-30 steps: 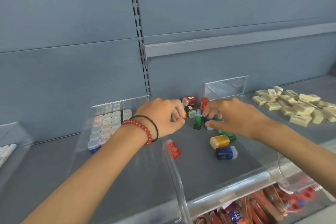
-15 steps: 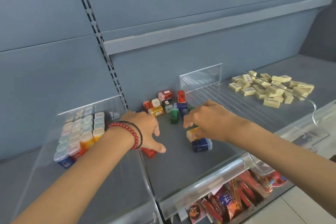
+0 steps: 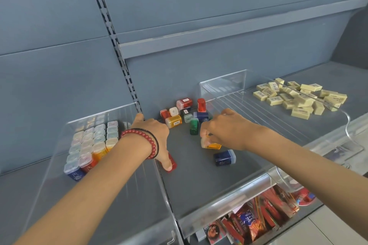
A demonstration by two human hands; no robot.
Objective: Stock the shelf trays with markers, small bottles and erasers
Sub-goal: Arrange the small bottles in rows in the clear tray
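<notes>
While the right hand pinches an orange bottle in the middle tray, the left hand is spread flat, thumb pressing a red bottle I think.

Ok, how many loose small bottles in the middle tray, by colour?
Small red plastic bottles: 4, one under the left hand
Small orange plastic bottles: 2, one in the right hand
Small blue plastic bottles: 2
Small green plastic bottle: 1
Bottles of unclear colour: 2
Total in view: 11
</notes>
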